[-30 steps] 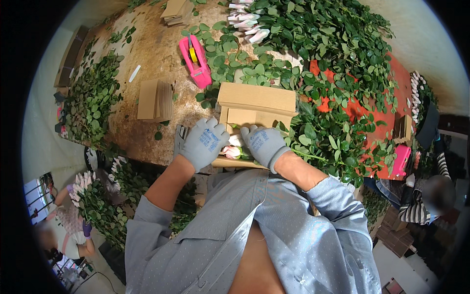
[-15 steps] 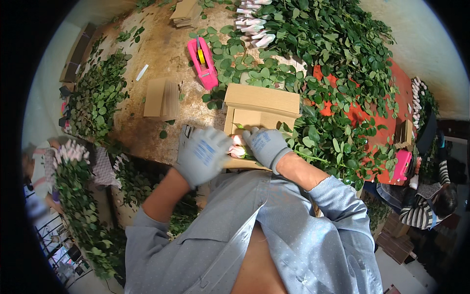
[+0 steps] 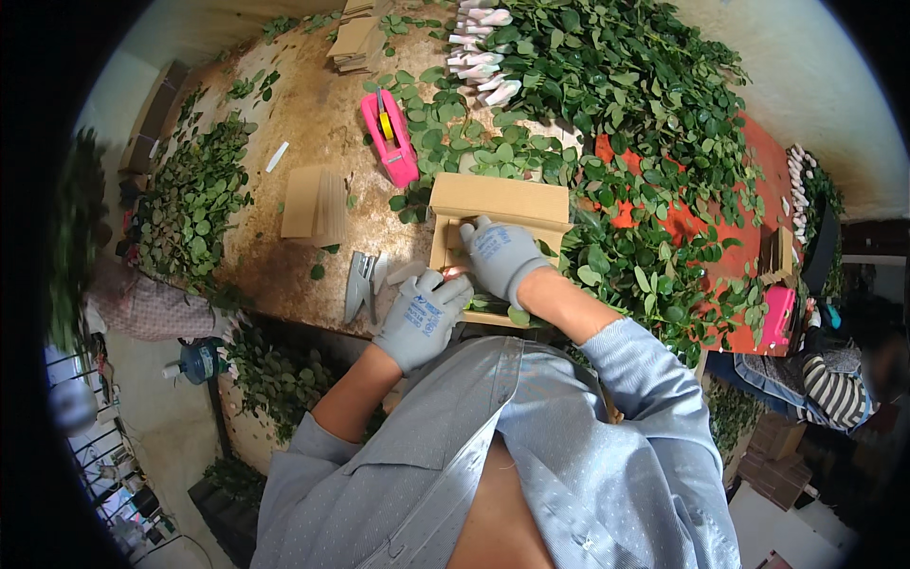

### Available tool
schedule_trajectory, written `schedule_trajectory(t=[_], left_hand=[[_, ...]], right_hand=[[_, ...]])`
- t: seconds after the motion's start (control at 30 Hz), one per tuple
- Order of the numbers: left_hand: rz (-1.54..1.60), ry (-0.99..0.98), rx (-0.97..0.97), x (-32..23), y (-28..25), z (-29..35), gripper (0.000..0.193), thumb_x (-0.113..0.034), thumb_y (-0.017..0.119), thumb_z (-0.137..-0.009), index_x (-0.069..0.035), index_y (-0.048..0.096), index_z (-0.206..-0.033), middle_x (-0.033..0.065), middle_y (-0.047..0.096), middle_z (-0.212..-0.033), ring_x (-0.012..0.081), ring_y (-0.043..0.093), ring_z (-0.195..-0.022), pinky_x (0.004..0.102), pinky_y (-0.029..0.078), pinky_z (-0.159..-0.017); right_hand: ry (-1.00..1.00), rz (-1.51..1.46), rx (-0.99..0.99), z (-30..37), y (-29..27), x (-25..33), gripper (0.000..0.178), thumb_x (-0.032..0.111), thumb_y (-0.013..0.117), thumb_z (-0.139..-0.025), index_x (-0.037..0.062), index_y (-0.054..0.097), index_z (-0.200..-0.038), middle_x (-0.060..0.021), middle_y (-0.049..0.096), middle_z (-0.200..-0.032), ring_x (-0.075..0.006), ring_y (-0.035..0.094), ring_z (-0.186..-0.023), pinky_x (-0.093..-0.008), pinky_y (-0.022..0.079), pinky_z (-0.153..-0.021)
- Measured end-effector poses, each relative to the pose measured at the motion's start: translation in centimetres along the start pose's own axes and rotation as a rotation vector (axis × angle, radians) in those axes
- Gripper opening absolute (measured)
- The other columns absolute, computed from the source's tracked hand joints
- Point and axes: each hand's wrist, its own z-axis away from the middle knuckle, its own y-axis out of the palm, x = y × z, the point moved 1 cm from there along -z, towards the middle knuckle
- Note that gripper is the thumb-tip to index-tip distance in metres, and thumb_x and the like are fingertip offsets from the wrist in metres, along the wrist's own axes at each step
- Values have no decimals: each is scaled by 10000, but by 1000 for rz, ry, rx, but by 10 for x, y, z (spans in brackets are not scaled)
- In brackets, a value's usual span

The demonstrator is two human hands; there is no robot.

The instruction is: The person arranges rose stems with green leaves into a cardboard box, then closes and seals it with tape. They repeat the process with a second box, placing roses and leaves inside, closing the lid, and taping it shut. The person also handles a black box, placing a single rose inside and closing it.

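In front of my body lies a folded piece of brown cardboard (image 3: 498, 197), its far flap raised. A pink rose (image 3: 454, 272) shows between my two gloved hands, mostly covered by them. My left hand (image 3: 420, 318), in a grey glove, is closed at the rose's near left side, fingertips against it. The right hand (image 3: 500, 254), gloved alike, bends over the cardboard just beyond the rose. Its fingers are curled downward, and what lies under them is hidden. Left of my left hand a grey stapler (image 3: 358, 284) rests at the table edge.
A pink tape dispenser (image 3: 389, 142) stands beyond the cardboard. Flat cardboard pieces (image 3: 313, 204) lie to the left. Leafy rose stems (image 3: 626, 85) with wrapped heads (image 3: 483, 57) heap at the far right. Loose leaves (image 3: 194, 190) cover the left side. Another person (image 3: 839, 384) is at right.
My left hand has moved right and down onto the rose, uncovering the stapler. My right hand has shifted slightly left over the cardboard. The person carrying roses at left has moved mostly out of view.
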Motion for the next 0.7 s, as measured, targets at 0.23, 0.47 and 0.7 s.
schedule_trajectory(t=[0.23, 0.47, 0.7], left_hand=[[-16, 0, -29, -5, -6, -4, 380, -170, 672, -815, -82, 711, -1182, 36, 649, -1245, 276, 544, -1038, 436, 431, -934], [30, 12, 4, -4, -7, -2, 400, -145, 637, -815, -62, 689, -1203, 60, 622, -1245, 288, 544, -1066, 439, 443, -953], [74, -14, -34, -4, -3, -2, 358, -153, 660, -828, -64, 699, -1172, 63, 641, -1245, 304, 550, -1040, 455, 437, -942]], right_hand=[[-16, 10, 52, -16, 10, -2, 378, 295, 629, -964, 37, 595, -1239, -233, 682, -1147, -392, 706, -1018, -481, 568, -831], [-47, 32, 47, -7, 1, 2, 395, 378, 636, -963, 67, 629, -1206, -229, 661, -1153, -409, 711, -992, -507, 568, -784], [-115, -2, 119, -24, 6, -2, 708, 625, 638, -892, 13, 574, -1243, -245, 692, -1103, -421, 693, -1024, -483, 560, -841]])
